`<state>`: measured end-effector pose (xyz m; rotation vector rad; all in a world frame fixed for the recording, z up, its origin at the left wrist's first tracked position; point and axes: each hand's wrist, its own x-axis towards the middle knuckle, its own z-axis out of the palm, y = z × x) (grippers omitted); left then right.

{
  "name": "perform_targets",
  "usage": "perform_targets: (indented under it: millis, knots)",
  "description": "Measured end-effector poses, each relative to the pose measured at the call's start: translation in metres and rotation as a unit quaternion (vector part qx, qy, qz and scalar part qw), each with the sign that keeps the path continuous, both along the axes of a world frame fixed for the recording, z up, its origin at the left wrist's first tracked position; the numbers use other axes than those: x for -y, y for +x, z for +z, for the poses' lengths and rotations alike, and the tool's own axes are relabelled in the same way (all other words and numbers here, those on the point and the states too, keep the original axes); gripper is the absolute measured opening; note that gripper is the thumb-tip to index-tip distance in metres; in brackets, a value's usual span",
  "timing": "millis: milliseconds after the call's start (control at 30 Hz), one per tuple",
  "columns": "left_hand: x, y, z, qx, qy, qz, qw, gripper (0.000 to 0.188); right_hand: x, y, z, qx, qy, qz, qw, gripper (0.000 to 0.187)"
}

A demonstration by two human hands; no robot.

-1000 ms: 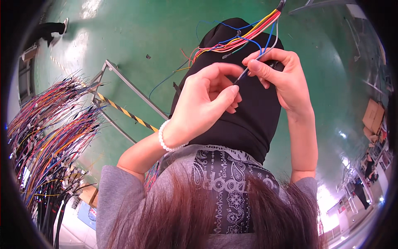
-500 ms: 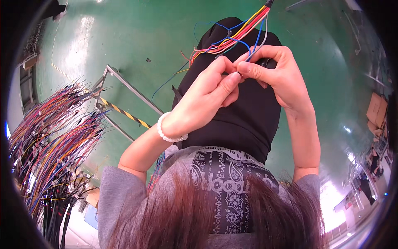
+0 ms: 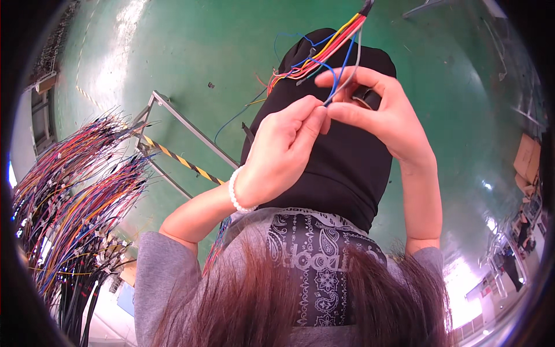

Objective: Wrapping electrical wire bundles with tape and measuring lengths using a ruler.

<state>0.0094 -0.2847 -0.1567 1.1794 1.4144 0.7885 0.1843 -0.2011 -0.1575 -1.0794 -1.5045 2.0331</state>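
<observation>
My left hand [image 3: 277, 147] is closed, its thumb and forefinger pinching a blue wire [image 3: 336, 80] and a grey wire [image 3: 354, 72] above my lap. The pinched ends are hidden by my fingers. Close beside it, my right hand [image 3: 390, 115] curls around what looks like a roll of black tape [image 3: 366, 97], partly hidden in the palm. Its forefinger and thumb are apart, with the thumb tip near the left fingertips. The wires belong to a wire harness [image 3: 341, 39] with red, yellow, blue and grey strands, gathered in a black sleeve [image 3: 366, 7] and lying across my knees.
Large bundles of multicoloured wires [image 3: 75, 191] hang at the left, beside a metal frame [image 3: 188, 130] with a yellow-and-black striped bar [image 3: 179, 162]. Cardboard boxes [image 3: 526, 159] stand at the far right on the green floor [image 3: 191, 52].
My right forefinger has lifted away from the pinch and that hand has opened a little, showing more of the black roll. My left hand has shifted slightly left and down, still pinching the wires.
</observation>
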Motion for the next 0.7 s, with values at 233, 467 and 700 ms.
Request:
perform_targets:
  millis: [233,467,700]
  knots:
    - [-0.012,-0.013,0.014,0.102,-0.079,-0.012,0.992,0.027,0.013,0.004,-0.033,-0.157,-0.29,-0.019,0.944,0.05]
    - [-0.026,-0.024,0.029,0.183,-0.24,-0.045,0.952,0.032,-0.025,-0.005,-0.03,-0.13,-0.188,0.125,0.965,0.048]
    - [-0.023,-0.027,0.024,0.186,-0.25,-0.036,0.95,0.034,-0.029,-0.005,-0.025,-0.136,-0.133,0.123,0.974,0.051]
